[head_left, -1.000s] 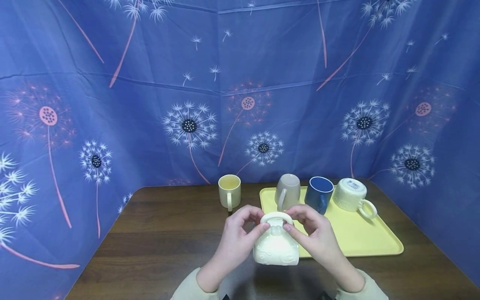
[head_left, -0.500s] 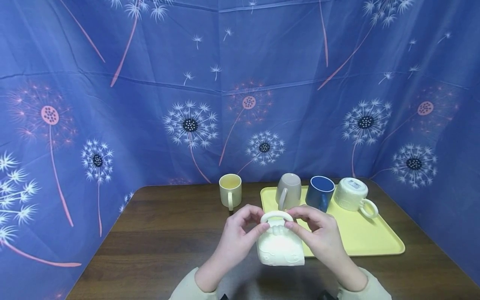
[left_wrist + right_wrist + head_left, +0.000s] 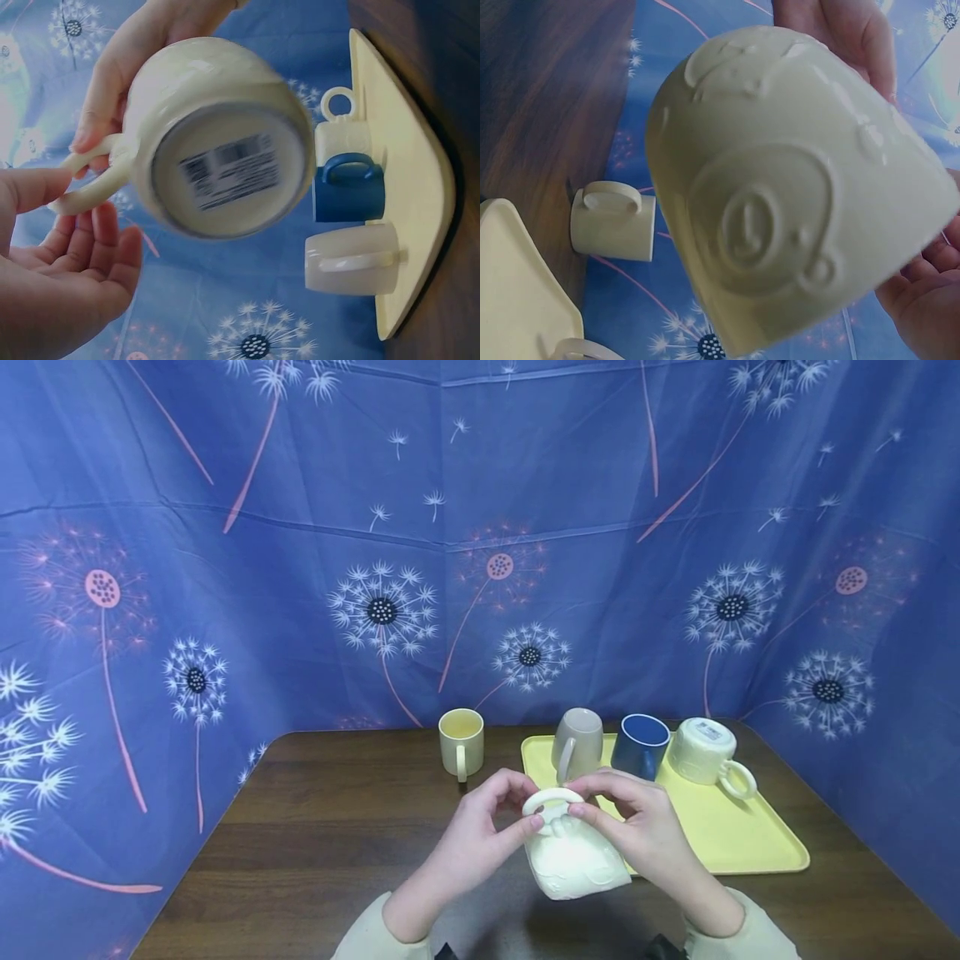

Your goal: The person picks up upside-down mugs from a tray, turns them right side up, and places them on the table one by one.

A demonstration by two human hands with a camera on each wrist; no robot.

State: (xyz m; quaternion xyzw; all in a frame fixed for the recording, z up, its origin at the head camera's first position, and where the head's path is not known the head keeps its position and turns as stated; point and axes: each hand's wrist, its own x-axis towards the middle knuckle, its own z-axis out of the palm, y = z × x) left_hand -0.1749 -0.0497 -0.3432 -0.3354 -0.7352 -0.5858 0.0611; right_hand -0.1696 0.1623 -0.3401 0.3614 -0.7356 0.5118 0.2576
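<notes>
A cream mug with raised decoration hangs above the front of the table, tilted with its ring handle uppermost. My left hand pinches one side of that handle between thumb and fingers. Opposite it, my right hand pinches the other side. In the left wrist view, the mug's base faces the camera and carries a printed label. An embossed animal face fills much of the mug's side in the right wrist view.
Behind the hands lies a yellow tray. On it are a grey upside-down mug, a blue mug and a cream upside-down mug. Left of the tray stands a pale yellow mug on the wooden table. A blue patterned cloth hangs behind.
The cream mug has turned in my hands, its body swinging to the right and tilting more. Both hands keep hold of the handle and have barely moved.
</notes>
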